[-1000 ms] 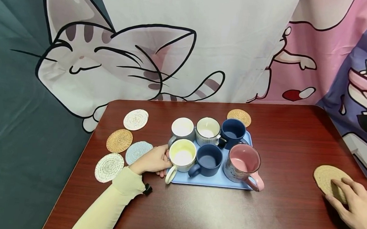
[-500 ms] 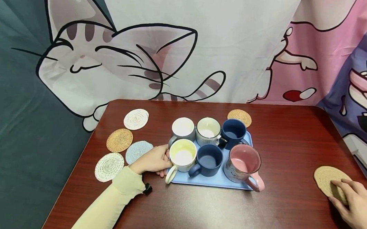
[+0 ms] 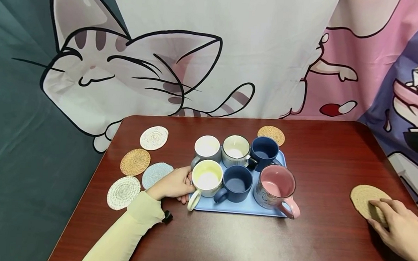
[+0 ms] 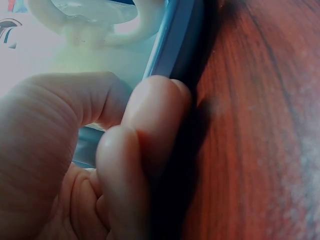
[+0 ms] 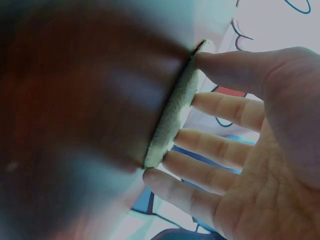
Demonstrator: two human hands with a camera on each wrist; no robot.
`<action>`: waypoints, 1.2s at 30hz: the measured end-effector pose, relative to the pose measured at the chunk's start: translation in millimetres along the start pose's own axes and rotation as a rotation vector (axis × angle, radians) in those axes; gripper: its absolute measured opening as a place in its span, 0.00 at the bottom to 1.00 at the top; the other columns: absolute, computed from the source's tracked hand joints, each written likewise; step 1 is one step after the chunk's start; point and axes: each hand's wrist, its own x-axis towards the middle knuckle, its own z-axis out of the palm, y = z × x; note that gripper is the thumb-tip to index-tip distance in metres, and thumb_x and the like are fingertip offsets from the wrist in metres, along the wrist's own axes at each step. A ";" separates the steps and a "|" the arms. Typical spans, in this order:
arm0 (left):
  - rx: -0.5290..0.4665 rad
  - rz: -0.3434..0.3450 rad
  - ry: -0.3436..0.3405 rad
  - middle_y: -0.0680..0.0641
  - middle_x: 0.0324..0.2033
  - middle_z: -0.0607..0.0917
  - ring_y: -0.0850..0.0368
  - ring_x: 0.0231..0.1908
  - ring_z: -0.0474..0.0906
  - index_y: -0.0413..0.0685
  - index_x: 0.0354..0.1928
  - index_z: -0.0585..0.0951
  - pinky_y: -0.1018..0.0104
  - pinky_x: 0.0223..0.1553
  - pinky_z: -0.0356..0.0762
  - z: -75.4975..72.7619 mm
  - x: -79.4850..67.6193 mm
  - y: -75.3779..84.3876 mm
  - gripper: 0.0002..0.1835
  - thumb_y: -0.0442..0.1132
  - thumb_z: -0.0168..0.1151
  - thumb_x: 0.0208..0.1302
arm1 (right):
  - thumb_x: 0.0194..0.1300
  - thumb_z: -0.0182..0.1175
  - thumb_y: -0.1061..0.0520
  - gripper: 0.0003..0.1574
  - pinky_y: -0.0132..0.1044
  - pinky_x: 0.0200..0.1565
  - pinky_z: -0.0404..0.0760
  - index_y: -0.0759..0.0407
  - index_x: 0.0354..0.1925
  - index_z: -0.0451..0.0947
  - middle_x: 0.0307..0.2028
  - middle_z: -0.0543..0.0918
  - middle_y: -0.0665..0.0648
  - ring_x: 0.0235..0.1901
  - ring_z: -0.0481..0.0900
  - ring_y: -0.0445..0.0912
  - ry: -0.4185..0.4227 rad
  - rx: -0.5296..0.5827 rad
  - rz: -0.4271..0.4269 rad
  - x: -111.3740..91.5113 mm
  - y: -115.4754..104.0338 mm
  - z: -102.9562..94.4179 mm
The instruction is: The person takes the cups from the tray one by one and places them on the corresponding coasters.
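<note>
At the left end of the light blue tray [image 3: 261,211], my left hand [image 3: 173,182] grips the rim. In the left wrist view its thumb [image 4: 75,92] lies over the edge, with fingertips on the outside. Several mugs stand upright on the tray: a yellow-lined mug [image 3: 207,177] nearest that hand, a dark blue mug [image 3: 237,184], a pink mug [image 3: 277,187], and a grey mug [image 3: 208,148], cream mug [image 3: 235,151] and navy mug [image 3: 264,153] behind. Far right, my right hand [image 3: 400,229] rests straight, spread fingertips on a round straw-coloured coaster [image 3: 363,199] lying on the table.
Left of the tray lie a white coaster [image 3: 153,138], a tan coaster [image 3: 135,162], a pale blue coaster [image 3: 156,174] and a speckled white coaster [image 3: 123,193]. Another tan coaster [image 3: 272,134] lies behind the navy mug. A cartoon-printed cloth [image 3: 270,51] hangs behind the brown table [image 3: 260,243].
My right hand and the straw-coloured coaster under its fingertips have shifted slightly left. The left hand keeps its grip on the tray, and the mugs stay in place.
</note>
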 end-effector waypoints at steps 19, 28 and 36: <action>-0.009 -0.001 0.006 0.48 0.14 0.84 0.54 0.13 0.83 0.44 0.42 0.73 0.57 0.17 0.83 1.5 -1.7 -1.3 0.11 0.39 0.65 0.65 | 0.45 0.78 0.63 0.32 0.67 0.36 0.77 0.66 0.50 0.79 0.42 0.79 0.76 0.31 0.81 0.71 -0.078 0.024 -0.154 63.5 -14.2 15.7; -0.007 -0.002 0.006 0.48 0.14 0.84 0.54 0.13 0.83 0.44 0.41 0.73 0.57 0.17 0.83 1.2 -1.4 0.0 0.11 0.40 0.65 0.65 | 0.39 0.79 0.64 0.35 0.67 0.37 0.78 0.65 0.50 0.79 0.40 0.79 0.75 0.31 0.81 0.70 -0.079 0.033 -0.184 93.0 -21.3 27.9; -0.006 0.001 0.003 0.48 0.14 0.84 0.54 0.13 0.83 0.44 0.41 0.73 0.56 0.17 0.83 0.8 -1.1 1.0 0.11 0.39 0.65 0.65 | 0.41 0.79 0.63 0.33 0.67 0.38 0.78 0.65 0.49 0.80 0.40 0.79 0.76 0.30 0.81 0.70 -0.079 0.029 -0.192 117.6 -27.1 37.6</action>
